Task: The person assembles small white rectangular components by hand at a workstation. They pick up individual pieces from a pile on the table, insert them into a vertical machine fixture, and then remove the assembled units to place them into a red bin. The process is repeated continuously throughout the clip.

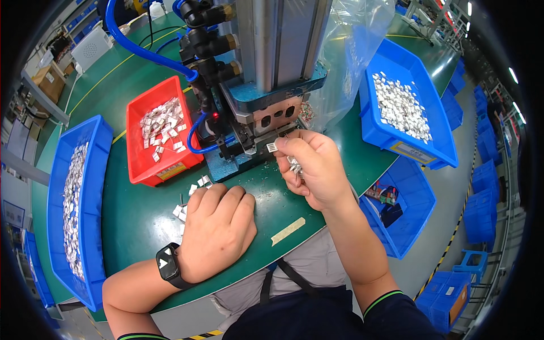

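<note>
Between the thumb and forefinger of my right hand point(318, 170) is a small white block-shaped component point(271, 148) with dark slots, held just in front of the bench press point(277, 113). Several more small white components with metal leads point(294, 166) are tucked in the curled fingers of that hand. My left hand point(218, 229) rests palm down on the green table point(133, 218), its fingers bent and close together. Loose white components point(180, 213) lie beside and beyond its fingers. Whatever may be under those fingertips is hidden.
A red bin point(136, 139) of white components stands left of the press. Blue bins of similar parts stand at far left point(95, 204) and right point(391, 139). A lower blue bin point(416, 224) sits beside the table edge. Clear plastic sheeting point(345, 68) hangs by the press; blue air hoses point(144, 56) loop leftward.
</note>
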`<state>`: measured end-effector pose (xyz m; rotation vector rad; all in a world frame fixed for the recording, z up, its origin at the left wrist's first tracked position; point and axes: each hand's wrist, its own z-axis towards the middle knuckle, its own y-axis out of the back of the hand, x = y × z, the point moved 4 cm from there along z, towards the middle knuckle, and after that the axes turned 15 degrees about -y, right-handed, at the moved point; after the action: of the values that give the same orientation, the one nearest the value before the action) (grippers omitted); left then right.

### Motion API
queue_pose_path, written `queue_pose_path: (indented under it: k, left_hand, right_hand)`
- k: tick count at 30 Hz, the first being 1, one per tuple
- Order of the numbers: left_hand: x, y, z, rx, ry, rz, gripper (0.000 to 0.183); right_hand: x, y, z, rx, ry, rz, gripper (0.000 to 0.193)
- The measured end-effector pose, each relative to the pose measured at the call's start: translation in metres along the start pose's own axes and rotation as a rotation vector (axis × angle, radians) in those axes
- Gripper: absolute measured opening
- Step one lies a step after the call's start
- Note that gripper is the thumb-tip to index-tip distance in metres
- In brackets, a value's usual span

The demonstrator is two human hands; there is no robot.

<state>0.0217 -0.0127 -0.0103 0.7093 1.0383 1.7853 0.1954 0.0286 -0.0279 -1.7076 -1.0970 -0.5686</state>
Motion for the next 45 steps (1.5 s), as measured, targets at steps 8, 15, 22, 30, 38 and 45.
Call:
queue_pose_path:
  k: [8, 15, 22, 30, 38, 45]
  left_hand:
    - [0.0, -0.001, -0.001, 0.017, -0.006, 0.011, 0.035]
    - [-0.003, 0.014, -0.003, 0.202, 0.056, 0.012, 0.038]
    - [-0.001, 0.014, -0.001, 0.243, -0.019, 0.037, 0.039]
    - [-0.007, 0.015, 0.001, 0.344, 0.005, 0.042, 0.041]
    - [0.008, 0.024, 0.008, 0.278, 0.06, -0.213, 0.036]
    - [0.037, 0.034, 0.023, 0.077, 0.336, -0.674, 0.015]
  right_hand:
    - [-0.001, 0.0, 0.0, 0.004, -0.011, -0.018, 0.02]
    - [-0.002, 0.0, 0.001, 0.014, 0.01, 0.001, 0.017]
    - [-0.005, 0.005, -0.003, 0.095, 0.069, -0.052, 0.009]
    - [-0.007, 0.005, -0.004, 0.127, 0.055, -0.048, 0.008]
    - [-0.004, 0.004, -0.004, 0.298, -0.157, 0.125, 0.011]
    - [-0.007, 0.001, -0.005, 0.303, -0.167, -0.002, 0.014]
